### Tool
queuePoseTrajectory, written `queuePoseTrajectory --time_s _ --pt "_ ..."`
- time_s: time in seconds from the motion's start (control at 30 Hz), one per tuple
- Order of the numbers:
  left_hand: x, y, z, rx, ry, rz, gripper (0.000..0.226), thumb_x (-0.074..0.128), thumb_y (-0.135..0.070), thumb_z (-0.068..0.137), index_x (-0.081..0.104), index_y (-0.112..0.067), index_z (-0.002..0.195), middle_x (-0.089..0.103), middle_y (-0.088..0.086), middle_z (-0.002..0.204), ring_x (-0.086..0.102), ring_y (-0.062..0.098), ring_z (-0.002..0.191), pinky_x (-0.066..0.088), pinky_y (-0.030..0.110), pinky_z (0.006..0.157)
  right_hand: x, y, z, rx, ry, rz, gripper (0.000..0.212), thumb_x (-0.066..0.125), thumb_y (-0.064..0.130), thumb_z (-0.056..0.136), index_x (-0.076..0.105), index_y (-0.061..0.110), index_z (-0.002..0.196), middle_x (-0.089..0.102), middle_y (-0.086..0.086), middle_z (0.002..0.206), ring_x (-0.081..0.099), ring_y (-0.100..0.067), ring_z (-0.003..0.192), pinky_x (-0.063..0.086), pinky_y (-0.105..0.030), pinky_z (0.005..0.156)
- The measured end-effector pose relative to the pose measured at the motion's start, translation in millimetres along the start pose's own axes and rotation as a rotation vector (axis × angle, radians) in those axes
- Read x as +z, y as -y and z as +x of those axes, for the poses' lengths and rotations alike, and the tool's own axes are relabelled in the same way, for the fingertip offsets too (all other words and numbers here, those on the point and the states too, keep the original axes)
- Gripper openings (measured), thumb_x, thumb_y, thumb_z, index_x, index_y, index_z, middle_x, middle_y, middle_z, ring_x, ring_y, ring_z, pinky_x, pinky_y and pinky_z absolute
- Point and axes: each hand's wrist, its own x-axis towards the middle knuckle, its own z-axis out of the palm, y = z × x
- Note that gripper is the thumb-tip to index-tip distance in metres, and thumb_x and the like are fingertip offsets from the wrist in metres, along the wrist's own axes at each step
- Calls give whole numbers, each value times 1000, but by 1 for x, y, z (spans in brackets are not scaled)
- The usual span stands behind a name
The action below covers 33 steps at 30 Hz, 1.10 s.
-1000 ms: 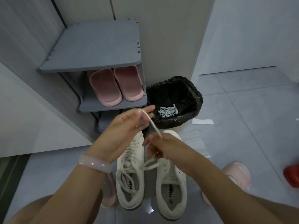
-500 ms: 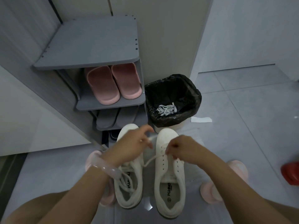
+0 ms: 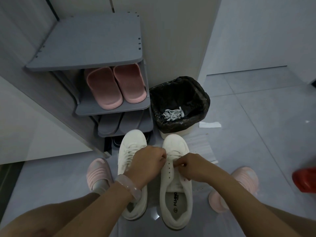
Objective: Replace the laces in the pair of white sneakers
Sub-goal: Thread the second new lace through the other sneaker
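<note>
I see a grey shoe rack (image 3: 89, 43) against the wall on the left, with a pair of pink slippers (image 3: 116, 86) on its second shelf and grey slippers (image 3: 118, 123) on the shelf below. Just right of the rack stands a bin lined with a black bag (image 3: 179, 93). A white paper strip (image 3: 210, 124) lies on the tiled floor (image 3: 256, 117) near the bin. A red object (image 3: 305, 178) sits at the right edge, blurred.

My left hand (image 3: 147, 161) covers the middle of the left sneaker (image 3: 131, 147). The lace (image 3: 171, 153) disappears under my curled fingertips, so its ends cannot be seen. A red object (image 3: 305, 179) is cut off by the right edge. Shoes on the lowest rack shelf (image 3: 116, 140) are too dark to identify.
</note>
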Motion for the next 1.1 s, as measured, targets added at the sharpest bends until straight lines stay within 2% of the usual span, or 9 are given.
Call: queuePoseTrajectory --time_s 0.1,0.23,0.37,0.53,0.63,0.97,1.1 --pt "3 -3 1 -19 -33 23 22 45 -28 92 65 -24 102 66 -1 100 58 17 95 41 29 74 3 -2 3 10 -21 60 32 42 17 92 66 23 112 56 6 57 54 -8 61 46 -24 70" --pt "7 -5 3 -33 -46 111 25 38 -28 94 61 -22 104 65 0 101 57 19 95 37 28 70 3 -3 2 -8 -28 66 31 42 17 91 69 19 107 54 8 55 51 -4 57 42 -18 61" --pt "10 -5 3 -29 -63 158 27 35 -27 95 59 -17 102 64 3 100 57 21 93 37 30 69 4 -3 3 -8 -35 68 30 41 17 92 68 9 103 52 7 55 50 -6 56 43 -22 63" --pt "9 -3 3 -34 -81 48 24 40 -27 95 61 -19 103 65 0 101 55 18 95 30 23 67 4 -4 3 -11 -39 87 31 41 16 92 69 14 104 52 7 54 49 -3 54 42 -20 61" --pt "8 -1 2 -24 -71 2 23 43 -25 94 62 -19 103 66 -1 102 55 17 96 29 20 68 4 -3 3 -19 -42 80 31 40 16 92 68 9 104 51 6 53 48 -4 54 40 -21 59" --pt "7 -1 1 -8 -79 4 22 42 -25 93 62 -19 102 66 -1 101 55 15 95 30 20 67 2 -2 3 -9 -23 83 31 40 16 93 68 14 107 52 5 54 50 -6 56 46 -26 70" --pt "8 1 3 -21 -64 -37 21 45 -24 93 63 -19 101 66 -2 101 54 15 96 31 21 68 2 -2 3 -13 -29 79 31 40 16 94 67 11 107 52 5 55 53 -12 63 46 -26 72"
